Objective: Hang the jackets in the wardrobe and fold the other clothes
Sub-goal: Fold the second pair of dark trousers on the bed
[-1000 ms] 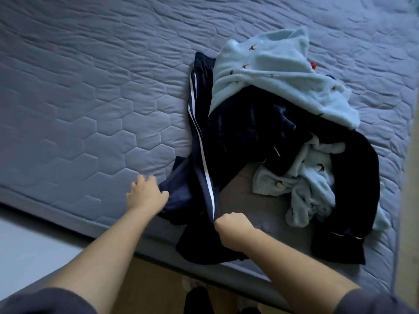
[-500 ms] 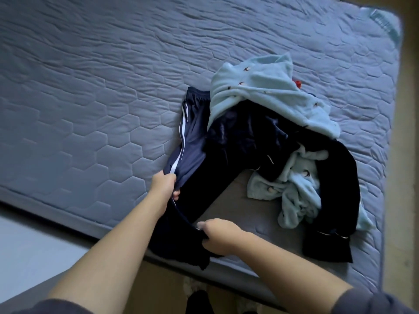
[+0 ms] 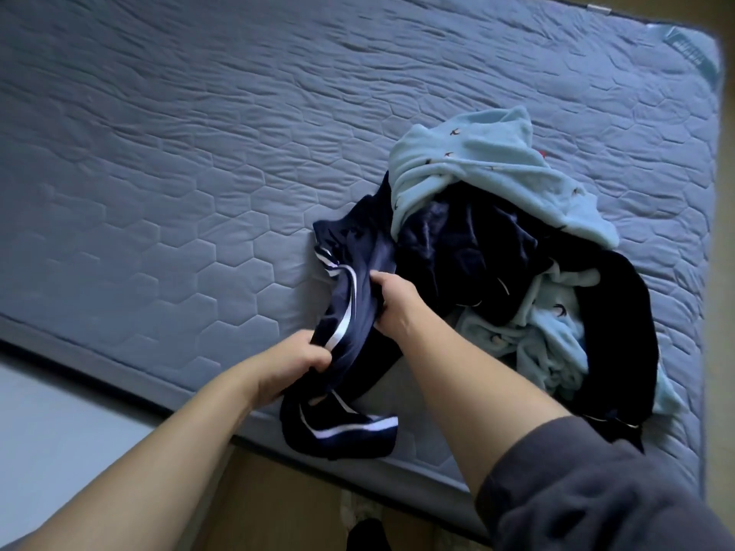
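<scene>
You have bunched the navy striped trousers (image 3: 370, 252) since the last frame.
Your left hand (image 3: 294, 363) and right hand (image 3: 393, 308) both grip them at the bed's (image 3: 159, 192) near edge, against the clothes pile (image 3: 477, 165).

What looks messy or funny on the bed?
The clothes lie unfolded in a tangled heap on the mattress: a light blue fleece draped over a dark garment. The navy striped garment, gripped by the left hand and right hand, is bunched up, one end hanging over the edge. Nothing looks torn or spilled.
</scene>
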Demonstrator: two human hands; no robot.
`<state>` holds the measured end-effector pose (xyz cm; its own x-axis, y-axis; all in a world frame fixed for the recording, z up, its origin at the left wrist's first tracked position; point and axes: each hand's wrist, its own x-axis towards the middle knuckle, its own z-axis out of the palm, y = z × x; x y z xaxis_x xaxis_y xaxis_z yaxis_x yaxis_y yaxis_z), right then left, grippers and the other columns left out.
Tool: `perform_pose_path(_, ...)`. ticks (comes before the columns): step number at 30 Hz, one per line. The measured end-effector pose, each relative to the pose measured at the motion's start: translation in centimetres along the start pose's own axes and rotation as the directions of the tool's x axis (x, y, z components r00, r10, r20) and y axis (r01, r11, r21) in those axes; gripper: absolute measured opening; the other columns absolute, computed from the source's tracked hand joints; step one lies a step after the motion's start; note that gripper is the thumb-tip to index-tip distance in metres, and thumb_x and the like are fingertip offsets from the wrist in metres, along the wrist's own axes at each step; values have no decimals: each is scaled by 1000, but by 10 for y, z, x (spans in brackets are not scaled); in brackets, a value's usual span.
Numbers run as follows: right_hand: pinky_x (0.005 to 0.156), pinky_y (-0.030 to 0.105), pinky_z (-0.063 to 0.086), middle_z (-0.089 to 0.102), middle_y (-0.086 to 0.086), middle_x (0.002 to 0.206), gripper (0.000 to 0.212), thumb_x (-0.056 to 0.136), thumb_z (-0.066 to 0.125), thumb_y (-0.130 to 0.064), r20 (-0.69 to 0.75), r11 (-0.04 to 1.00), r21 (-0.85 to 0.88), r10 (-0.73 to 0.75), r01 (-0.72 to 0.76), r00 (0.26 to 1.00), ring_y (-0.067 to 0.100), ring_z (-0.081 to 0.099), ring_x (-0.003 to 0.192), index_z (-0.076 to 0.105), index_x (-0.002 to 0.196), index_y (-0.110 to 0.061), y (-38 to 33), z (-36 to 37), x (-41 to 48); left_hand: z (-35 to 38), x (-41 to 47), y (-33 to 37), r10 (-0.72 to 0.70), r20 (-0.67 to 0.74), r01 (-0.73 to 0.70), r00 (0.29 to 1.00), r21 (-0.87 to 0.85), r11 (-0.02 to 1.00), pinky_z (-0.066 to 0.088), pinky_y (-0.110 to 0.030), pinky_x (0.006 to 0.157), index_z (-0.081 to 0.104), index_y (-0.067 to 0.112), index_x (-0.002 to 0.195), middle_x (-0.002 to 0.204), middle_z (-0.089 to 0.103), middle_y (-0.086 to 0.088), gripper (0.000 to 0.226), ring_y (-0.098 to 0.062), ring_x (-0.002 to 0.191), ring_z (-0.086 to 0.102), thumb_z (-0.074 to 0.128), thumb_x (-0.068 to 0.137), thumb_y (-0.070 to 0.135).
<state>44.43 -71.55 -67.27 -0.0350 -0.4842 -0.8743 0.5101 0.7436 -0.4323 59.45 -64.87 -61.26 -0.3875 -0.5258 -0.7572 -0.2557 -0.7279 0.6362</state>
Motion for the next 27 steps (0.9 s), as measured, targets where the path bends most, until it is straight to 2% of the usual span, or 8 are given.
perform_pose_path(4, 66, 32, 46, 60, 14, 75, 29, 83, 40, 6, 80, 954, -247, -152, 168, 985, 25, 56, 67, 62, 77, -12, -8, 19, -15, -21, -8, -19, -190, 144, 220, 971, -243, 945, 49, -31, 69, 70, 14, 98, 94, 69, -11, 35, -23, 80, 64, 59, 72, 35)
perform_pose_path(8, 75, 36, 37, 55, 14, 86, 21, 83, 39, 6, 321, 801, -447, -272, 398, 907, 24, 48, 81, 58, 91, 5, -7, 19, -42, -32, 19, -6, -126, 44, 128, 991, -577, 807, 44, -35, 78, 66, 17, 104, 97, 67, -6, 62, -23, 88, 60, 35, 85, 68)
perform_pose_path(11, 72, 37, 37, 54, 13, 84, 23, 80, 42, 7, 484, 704, -523, -218, 480, 847, 24, 48, 81, 53, 99, 16, -8, 8, -65, -30, 44, 25, -102, -61, 32, 993, -689, 724, 40, -42, 106, 61, 8, 121, 122, 63, -18, 71, -31, 116, 57, 40, 88, 66)
perform_pose_path(16, 80, 37, 40, 56, 13, 89, 26, 79, 44, 16, 515, 627, -673, 16, 393, 857, 23, 50, 86, 57, 101, 17, -10, -38, -86, -31, 52, 64, -210, -491, -252, 845, -713, 654, 51, -39, 94, 58, -3, 122, 119, 64, -15, 41, -29, 106, 63, 62, 90, 23)
perform_pose_path(18, 77, 35, 42, 61, 13, 89, 29, 79, 46, 14, 418, 568, -756, 38, 325, 908, 21, 53, 84, 65, 99, 7, -16, -48, -91, -26, 35, 71, -114, -562, -341, 819, -637, 691, 57, -35, 72, 56, -5, 123, 111, 65, -17, 36, -27, 87, 67, 59, 87, 2)
perform_pose_path(21, 62, 25, 41, 67, 10, 103, 32, 88, 48, 1, 273, 549, -795, -55, 257, 961, 15, 56, 83, 63, 108, -19, -34, -42, -104, -18, -5, 83, 234, -625, -451, 745, -212, 867, 53, -19, 58, 55, 9, 117, 94, 67, -1, 40, -7, 74, 65, 61, 82, -10)
perform_pose_path(25, 71, 20, 42, 63, 3, 118, 34, 93, 52, -16, 163, 629, -658, -417, 413, 894, 7, 55, 90, 57, 127, -16, -85, -11, -140, -6, -75, 122, 563, -333, -549, 756, 144, 823, 46, -5, 67, 55, 28, 103, 93, 64, 15, 47, 7, 81, 62, 66, 75, -9)
perform_pose_path(27, 84, 27, 43, 60, 4, 126, 33, 97, 46, -27, 139, 749, -485, -443, 451, 886, 14, 56, 106, 56, 127, -17, -117, 8, -169, 2, -110, 150, 627, -230, -582, 745, 235, 778, 44, -4, 69, 55, 33, 95, 91, 62, 16, 46, 11, 79, 60, 67, 68, -3)
